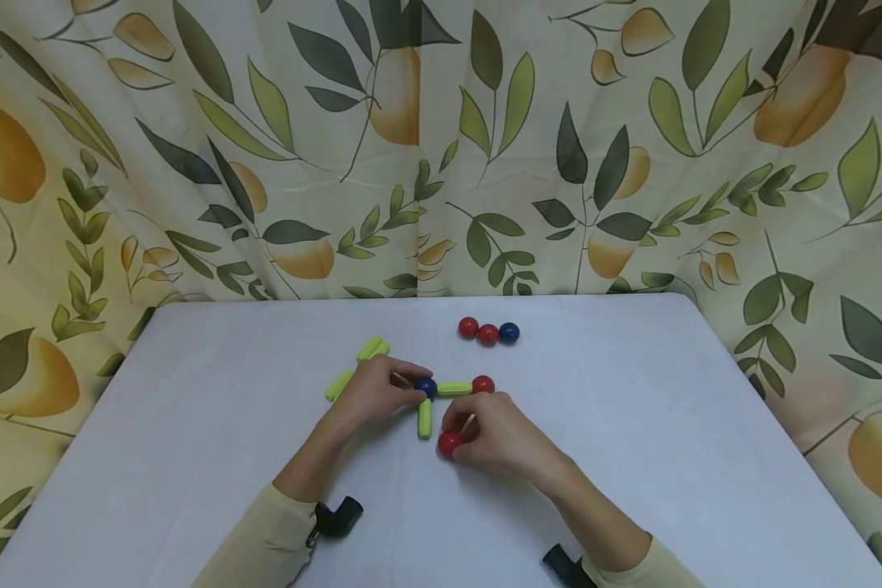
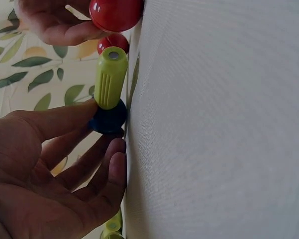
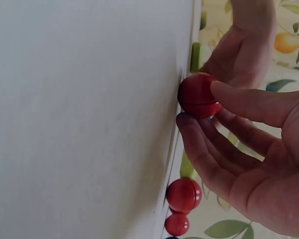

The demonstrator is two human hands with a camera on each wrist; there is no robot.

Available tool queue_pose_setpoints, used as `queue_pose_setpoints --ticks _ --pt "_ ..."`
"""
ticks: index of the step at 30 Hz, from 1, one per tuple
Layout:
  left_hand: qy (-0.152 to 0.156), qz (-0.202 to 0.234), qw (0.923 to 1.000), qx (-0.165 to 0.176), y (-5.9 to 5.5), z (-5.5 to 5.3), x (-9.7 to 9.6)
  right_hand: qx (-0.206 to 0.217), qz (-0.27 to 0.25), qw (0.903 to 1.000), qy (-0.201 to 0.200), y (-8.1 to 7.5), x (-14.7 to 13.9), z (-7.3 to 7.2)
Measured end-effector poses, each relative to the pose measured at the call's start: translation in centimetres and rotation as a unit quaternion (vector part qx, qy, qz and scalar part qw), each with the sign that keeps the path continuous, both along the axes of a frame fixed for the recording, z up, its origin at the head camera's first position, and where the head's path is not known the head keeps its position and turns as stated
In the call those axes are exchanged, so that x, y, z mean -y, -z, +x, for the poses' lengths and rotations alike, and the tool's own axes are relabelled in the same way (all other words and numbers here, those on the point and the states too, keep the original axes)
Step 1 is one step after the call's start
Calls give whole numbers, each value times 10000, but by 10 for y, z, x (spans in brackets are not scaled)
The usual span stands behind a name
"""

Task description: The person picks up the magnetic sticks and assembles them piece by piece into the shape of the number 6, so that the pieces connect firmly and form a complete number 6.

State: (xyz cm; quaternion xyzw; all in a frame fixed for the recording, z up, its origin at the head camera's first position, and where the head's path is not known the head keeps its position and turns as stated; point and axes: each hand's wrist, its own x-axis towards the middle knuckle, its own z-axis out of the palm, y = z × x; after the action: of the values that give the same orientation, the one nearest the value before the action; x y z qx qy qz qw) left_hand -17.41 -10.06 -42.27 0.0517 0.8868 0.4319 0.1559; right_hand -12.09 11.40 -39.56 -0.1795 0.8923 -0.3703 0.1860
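My left hand (image 1: pixel 377 394) pinches a dark blue ball (image 1: pixel 426 388) between thumb and fingers, low at the table. From that ball a ridged yellow-green rod (image 1: pixel 454 389) runs right to a red ball (image 1: pixel 483 384). A second yellow-green rod (image 2: pixel 111 82) sticks out of the blue ball toward me, with a grey disc on its free end. Just right of this free end, my right hand (image 1: pixel 505 431) holds another red ball (image 3: pixel 198 95) with its thumb and fingertips. A small gap separates the held red ball from the rod in the head view.
Two red balls (image 1: pixel 488 335) and a blue ball (image 1: pixel 510 333) sit in a row toward the table's far edge. Several loose yellow-green rods (image 1: pixel 373 349) lie behind and left of my left hand, partly covered by it. A patterned curtain (image 1: pixel 441 163) hangs behind the white table (image 1: pixel 632 392).
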Motion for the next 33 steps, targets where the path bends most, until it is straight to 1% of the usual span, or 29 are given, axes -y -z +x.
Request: queue_pose_setpoints --ticks 11,16,23,28,33 --pt "7 39 10000 6 1 0 0 -211 -247 9988 -365 4 10 5" --pt "46 45 10000 -30 2 0 0 -374 -266 9978 -474 5 14 6" --pt "75 24 9999 -72 3 -2 1 -640 -133 9968 -460 5 20 8" --pt "92 33 9999 -117 4 -2 2 -680 -126 9963 -504 5 25 8" --pt "93 30 9999 -104 3 -2 2 -769 -84 9960 -458 5 29 7"
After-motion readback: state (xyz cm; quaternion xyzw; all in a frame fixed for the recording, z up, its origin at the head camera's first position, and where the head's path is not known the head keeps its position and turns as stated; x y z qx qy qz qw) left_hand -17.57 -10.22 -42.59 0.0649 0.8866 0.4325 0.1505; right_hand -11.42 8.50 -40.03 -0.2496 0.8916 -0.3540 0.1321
